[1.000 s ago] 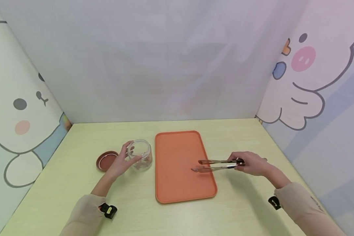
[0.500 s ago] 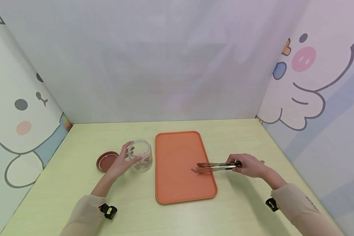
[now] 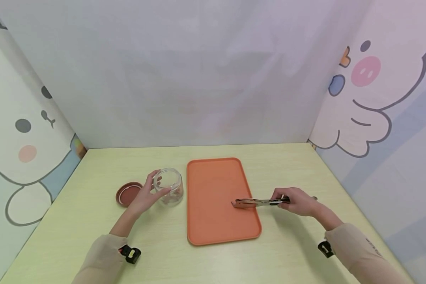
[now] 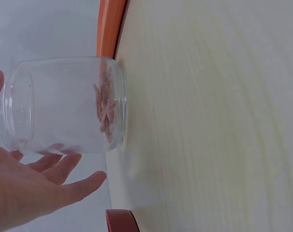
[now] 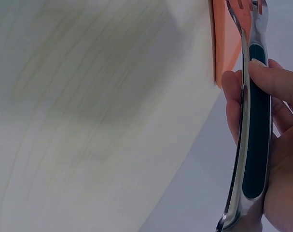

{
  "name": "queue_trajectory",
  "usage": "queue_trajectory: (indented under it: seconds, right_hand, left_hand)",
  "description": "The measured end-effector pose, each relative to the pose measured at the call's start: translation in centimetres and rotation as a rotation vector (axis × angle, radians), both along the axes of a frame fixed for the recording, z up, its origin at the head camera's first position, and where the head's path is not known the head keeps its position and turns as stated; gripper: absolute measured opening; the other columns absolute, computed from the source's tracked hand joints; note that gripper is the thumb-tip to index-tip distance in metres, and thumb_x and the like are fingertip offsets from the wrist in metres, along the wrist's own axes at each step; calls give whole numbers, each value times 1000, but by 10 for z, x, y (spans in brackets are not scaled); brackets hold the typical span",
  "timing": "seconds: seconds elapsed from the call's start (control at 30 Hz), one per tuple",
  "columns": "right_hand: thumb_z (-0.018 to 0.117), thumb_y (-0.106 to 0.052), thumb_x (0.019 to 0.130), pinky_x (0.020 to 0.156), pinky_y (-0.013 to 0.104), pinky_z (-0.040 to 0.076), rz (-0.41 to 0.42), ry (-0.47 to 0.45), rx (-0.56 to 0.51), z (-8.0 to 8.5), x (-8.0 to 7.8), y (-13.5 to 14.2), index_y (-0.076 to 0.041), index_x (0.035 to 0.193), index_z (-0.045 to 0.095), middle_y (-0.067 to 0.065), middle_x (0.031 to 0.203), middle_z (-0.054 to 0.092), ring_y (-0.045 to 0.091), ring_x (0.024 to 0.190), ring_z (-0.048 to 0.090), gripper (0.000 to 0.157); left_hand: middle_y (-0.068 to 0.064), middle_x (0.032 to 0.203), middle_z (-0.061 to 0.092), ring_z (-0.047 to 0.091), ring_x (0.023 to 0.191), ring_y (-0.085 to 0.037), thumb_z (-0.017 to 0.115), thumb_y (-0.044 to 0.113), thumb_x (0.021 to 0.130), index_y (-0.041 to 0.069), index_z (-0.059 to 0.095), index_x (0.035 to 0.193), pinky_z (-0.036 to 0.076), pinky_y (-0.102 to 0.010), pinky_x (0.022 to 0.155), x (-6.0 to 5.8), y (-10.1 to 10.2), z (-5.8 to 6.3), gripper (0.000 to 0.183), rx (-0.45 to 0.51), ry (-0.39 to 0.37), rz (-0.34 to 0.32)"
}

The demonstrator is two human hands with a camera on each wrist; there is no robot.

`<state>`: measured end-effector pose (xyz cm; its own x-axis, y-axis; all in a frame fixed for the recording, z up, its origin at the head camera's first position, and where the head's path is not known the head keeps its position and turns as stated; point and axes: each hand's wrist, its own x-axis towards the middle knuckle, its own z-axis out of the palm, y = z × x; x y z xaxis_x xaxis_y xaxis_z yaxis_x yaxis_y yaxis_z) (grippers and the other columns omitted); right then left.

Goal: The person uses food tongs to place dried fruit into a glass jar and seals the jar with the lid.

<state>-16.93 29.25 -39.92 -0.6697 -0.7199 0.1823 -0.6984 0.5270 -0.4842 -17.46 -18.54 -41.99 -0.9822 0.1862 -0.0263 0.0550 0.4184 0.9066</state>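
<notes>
My left hand [image 3: 144, 198] holds a clear glass jar [image 3: 175, 193] near its open mouth, thumb on one side and fingers on the other. Reddish-brown thin pieces [image 4: 105, 108] lie at the jar's bottom in the left wrist view. My right hand [image 3: 294, 201] grips metal tongs [image 3: 257, 202] with dark handle inlays. The tongs' two arms are pressed together, their tips over the orange tray [image 3: 213, 177]. A small brownish piece [image 3: 233, 204] shows at the tips; whether it is pinched firmly I cannot tell.
A reddish-brown round lid [image 3: 127, 194] lies upturned on the table [image 3: 156, 256], left of the jar and partly behind my left hand. The tray has a low raised rim. A pale curtain-like wall [image 3: 198, 79] stands behind the table, with cartoon-printed walls at both sides.
My right hand has moved slightly left and down. It has squeezed the tongs, so their spread arms have come together around the small piece's spot. My left hand and the jar have stayed put.
</notes>
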Motion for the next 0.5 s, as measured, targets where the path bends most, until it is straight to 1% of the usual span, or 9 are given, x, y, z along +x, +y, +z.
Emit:
queue_trajectory:
  seconds: [0.17,0.33,0.43,0.5]
  right_hand:
    - [62,7,75,48,21,36,0,-33,-33,-1,0,-2,-16,92,58,-2,74,60,2,53,41,29]
    - [63,6,77,45,20,36,-31,-54,-43,1,-1,-5,-14,93,58,-2,74,58,2,50,39,26]
    - [62,9,76,45,21,36,-48,-51,-51,6,-1,-9,-10,92,58,-2,74,58,5,49,40,26]
    - [62,12,75,44,21,37,-54,-46,-59,14,1,-13,-8,91,58,-3,74,58,6,48,41,26]
  left_hand:
    - [-21,137,26,23,122,-41,60,40,82,19,12,139,30,-55,89,-1,-1,-1,77,-8,6,6]
    - [-20,137,26,24,122,-41,61,41,81,19,12,139,30,-55,89,-2,-1,-2,79,-3,5,11]
    - [-20,138,26,24,122,-41,60,41,81,20,12,139,30,-55,89,-2,-1,-4,79,-2,5,8]
    - [-19,138,27,24,122,-40,61,41,81,21,13,139,30,-55,89,-2,-1,-4,78,-1,3,11]
